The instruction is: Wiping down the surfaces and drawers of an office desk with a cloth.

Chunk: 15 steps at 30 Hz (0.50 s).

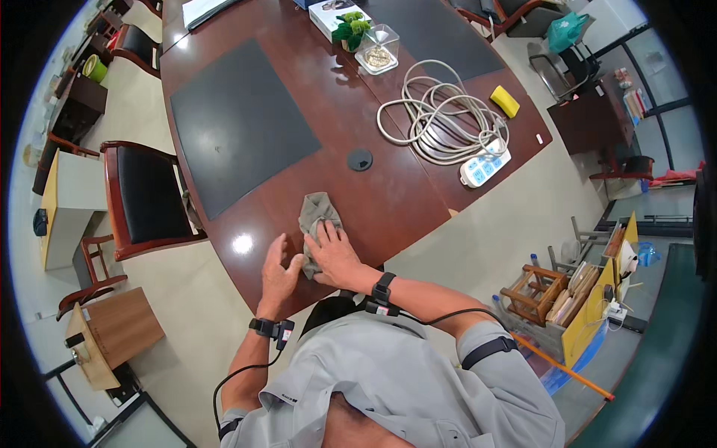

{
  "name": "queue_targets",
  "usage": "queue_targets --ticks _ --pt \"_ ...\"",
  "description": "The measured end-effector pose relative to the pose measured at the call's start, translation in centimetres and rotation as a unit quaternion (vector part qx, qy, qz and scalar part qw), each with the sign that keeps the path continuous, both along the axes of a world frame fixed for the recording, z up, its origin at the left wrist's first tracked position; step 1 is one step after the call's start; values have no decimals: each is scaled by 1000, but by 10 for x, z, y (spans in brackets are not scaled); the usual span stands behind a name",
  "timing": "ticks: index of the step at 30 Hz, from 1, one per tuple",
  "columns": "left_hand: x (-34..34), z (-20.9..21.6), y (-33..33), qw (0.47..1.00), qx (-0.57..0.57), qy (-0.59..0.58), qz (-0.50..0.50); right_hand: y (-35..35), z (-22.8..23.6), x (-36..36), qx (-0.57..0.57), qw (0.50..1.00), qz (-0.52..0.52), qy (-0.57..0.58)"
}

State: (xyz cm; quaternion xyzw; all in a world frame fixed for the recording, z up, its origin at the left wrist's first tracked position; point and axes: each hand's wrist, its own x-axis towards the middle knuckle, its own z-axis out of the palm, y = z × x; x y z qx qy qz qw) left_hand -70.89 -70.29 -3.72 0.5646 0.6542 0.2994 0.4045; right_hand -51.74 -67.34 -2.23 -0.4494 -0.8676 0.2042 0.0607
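A crumpled grey-green cloth (317,207) lies on the dark red wooden table (351,201), close to the edge nearest me. My right hand (336,257) rests on top of it with fingers spread and palm down, covering part of the fabric. Just left of the cloth is my left hand (281,275), fingers apart and thumb turned toward the cloth; nothing shows in its grasp. Each wrist wears a black strap with a small cabled device.
A black round grommet (359,159) sits beyond the cloth. To its right are a coiled white cable (441,123), a power strip (486,163) and a yellow block (505,101). A dark desk mat (240,123) lies left; a clear container (378,56) stands farther back. Chairs (146,196) line the left side.
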Motion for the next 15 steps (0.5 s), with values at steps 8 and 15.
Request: queue_targets --ticks 8,15 --pt "-73 -8 -21 956 66 285 33 3 -15 78 52 990 -43 127" --pt "-119 -22 -50 948 15 305 85 23 3 166 8 984 -167 52"
